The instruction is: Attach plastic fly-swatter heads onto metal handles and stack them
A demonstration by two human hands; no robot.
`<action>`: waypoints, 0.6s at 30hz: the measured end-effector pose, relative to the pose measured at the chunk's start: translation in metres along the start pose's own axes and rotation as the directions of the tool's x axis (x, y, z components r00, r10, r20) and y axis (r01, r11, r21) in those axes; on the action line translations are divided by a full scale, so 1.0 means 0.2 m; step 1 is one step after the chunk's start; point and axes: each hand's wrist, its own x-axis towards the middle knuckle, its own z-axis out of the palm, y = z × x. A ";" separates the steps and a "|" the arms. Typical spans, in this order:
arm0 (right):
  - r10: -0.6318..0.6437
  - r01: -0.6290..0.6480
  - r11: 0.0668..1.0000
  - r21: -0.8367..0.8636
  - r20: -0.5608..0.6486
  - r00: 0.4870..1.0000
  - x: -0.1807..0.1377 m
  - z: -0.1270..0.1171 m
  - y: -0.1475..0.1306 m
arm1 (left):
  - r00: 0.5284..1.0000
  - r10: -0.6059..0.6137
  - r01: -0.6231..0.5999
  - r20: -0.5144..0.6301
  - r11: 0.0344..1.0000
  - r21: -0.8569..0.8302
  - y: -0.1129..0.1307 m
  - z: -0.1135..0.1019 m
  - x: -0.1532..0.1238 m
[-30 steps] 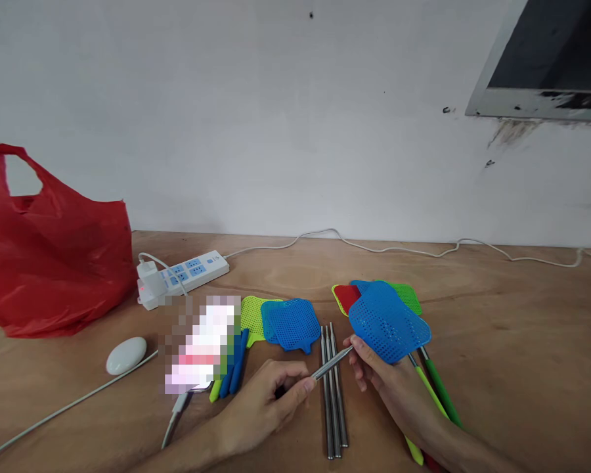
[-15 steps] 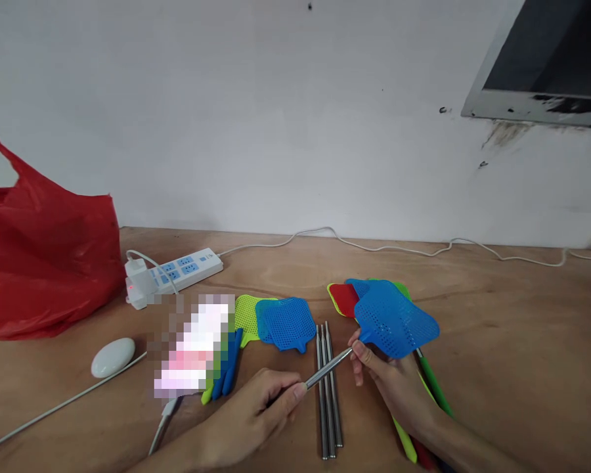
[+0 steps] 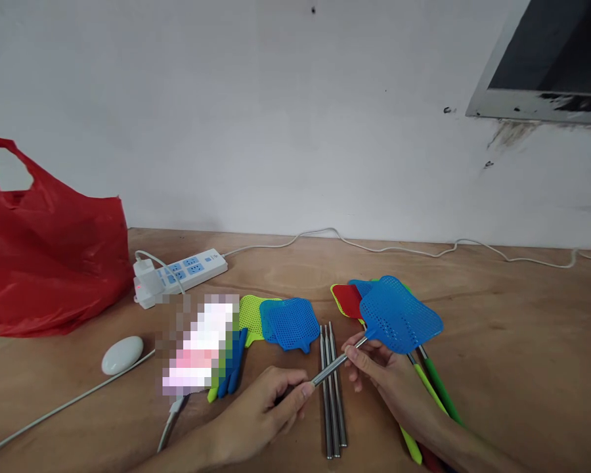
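Observation:
My left hand [image 3: 268, 414] is closed around the lower part of a silver metal rod [image 3: 331, 370]. Further up the same rod, my right hand [image 3: 387, 378] pinches it just below a blue perforated fly swatter head [image 3: 401, 316], which sits at the rod's tip. Beneath the held rod, several loose metal rods [image 3: 331, 410] lie side by side on the table. To their left rest loose blue swatter heads [image 3: 293, 323] and a yellow-green one [image 3: 251, 314]. Blue handle sleeves [image 3: 234, 368] lie beside them. Behind my right hand are swatters with green [image 3: 443, 391] and yellow-green handles [image 3: 429, 387], plus a red head [image 3: 347, 300].
A red plastic bag [image 3: 54, 256] stands at the left. Near it are a white power strip [image 3: 197, 269] with a plugged charger, a white oval object [image 3: 122, 355], and a pixelated bright item [image 3: 201, 348] with a cable. A thin cord [image 3: 389, 249] runs along the wall.
My right hand has shifted from the blue head's neck down onto the rod, leaving bare metal showing below the head. The view has moved slightly left.

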 end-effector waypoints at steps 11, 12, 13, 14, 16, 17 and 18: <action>0.008 -0.007 0.999 0.032 -0.043 0.999 0.01 -0.04 -0.02 | 1.000 0.012 -0.013 0.002 0.998 0.065 0.01 -0.03 0.00; 0.012 -0.011 0.999 0.032 -0.028 1.000 0.01 -0.04 -0.02 | 1.000 0.010 -0.009 -0.004 0.998 0.059 0.01 -0.03 0.00; 0.015 -0.014 0.999 0.037 -0.015 1.000 0.01 -0.05 -0.02 | 1.000 0.000 0.000 -0.006 0.999 0.041 0.00 -0.03 -0.01; 0.016 -0.016 0.999 0.050 -0.009 1.000 0.01 -0.05 -0.02 | 1.000 -0.017 0.017 -0.008 1.000 0.014 0.00 -0.03 -0.01; 0.014 -0.012 0.994 0.106 -0.011 1.000 0.01 -0.05 -0.03 | 0.998 -0.060 0.060 -0.001 0.997 -0.045 -0.01 -0.02 -0.01; 0.013 -0.009 0.989 0.147 -0.025 1.000 0.02 -0.05 -0.04 | 0.997 -0.080 0.080 0.006 0.995 -0.065 -0.01 -0.02 -0.01; 0.015 -0.005 0.981 0.192 -0.052 0.999 0.02 -0.05 -0.05 | 0.995 -0.094 0.095 0.014 0.993 -0.075 -0.01 -0.02 -0.01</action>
